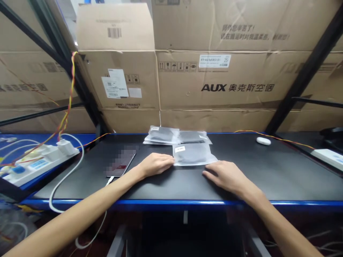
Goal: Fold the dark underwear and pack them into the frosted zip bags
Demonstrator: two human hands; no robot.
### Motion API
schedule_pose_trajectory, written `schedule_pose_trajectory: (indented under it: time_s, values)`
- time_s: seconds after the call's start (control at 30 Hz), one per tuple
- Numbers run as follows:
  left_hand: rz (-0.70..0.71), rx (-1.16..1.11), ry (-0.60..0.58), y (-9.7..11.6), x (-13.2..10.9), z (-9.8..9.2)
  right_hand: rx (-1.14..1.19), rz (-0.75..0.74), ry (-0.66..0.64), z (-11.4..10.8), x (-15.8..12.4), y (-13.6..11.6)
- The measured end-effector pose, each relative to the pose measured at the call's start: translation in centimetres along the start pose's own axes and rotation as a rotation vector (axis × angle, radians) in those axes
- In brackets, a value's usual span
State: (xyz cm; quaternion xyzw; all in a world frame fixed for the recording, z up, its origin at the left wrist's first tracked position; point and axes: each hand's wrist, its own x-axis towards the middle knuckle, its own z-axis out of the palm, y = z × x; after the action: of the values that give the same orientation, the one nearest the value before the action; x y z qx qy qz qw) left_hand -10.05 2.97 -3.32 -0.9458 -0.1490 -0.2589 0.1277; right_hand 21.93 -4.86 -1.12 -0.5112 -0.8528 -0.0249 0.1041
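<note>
A frosted plastic bag (193, 154) with a small white label and something dark inside lies flat on the black table mat (171, 185). At its lower left corner, my left hand (158, 163) has its fingers drawn together on the edge. My right hand (227, 175) rests by the lower right corner, fingertips touching the bag, with the thumb spread apart from the fingers. Just behind are more such bags: a small stack (162, 135) on the left and another bag (194, 136) on the right, partly covered by the front one.
Left of my left hand lies a phone (122, 162) with a white charging cable (80, 157). A power strip (40, 162) with plugs stands at the far left. A white earbud case (263, 141) sits at the back right. Cardboard (184, 92) walls the back between black posts.
</note>
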Motion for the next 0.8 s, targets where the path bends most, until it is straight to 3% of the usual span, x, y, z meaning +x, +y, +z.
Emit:
schedule_pose_trajectory:
  time_s: [0.1,0.27,0.47,0.63,0.8]
  values:
    - [-0.012,0.005,0.020,0.1,0.0,0.1,-0.056,-0.076,0.153,0.3,0.9,-2.1]
    - [-0.007,0.039,-0.001,0.4,0.0,-0.1,-0.049,-0.437,0.328,1.9,4.7,-4.5]
    - [0.008,0.066,0.021,0.4,0.1,0.0,-0.184,-0.562,0.481,4.3,7.5,-5.7]
    - [0.026,0.107,0.016,0.6,0.5,-0.3,-0.267,-0.592,0.521,4.5,7.4,-5.4]
    - [0.049,0.172,-0.001,0.8,0.9,-1.0,-0.329,-0.635,0.565,3.6,5.6,-2.6]
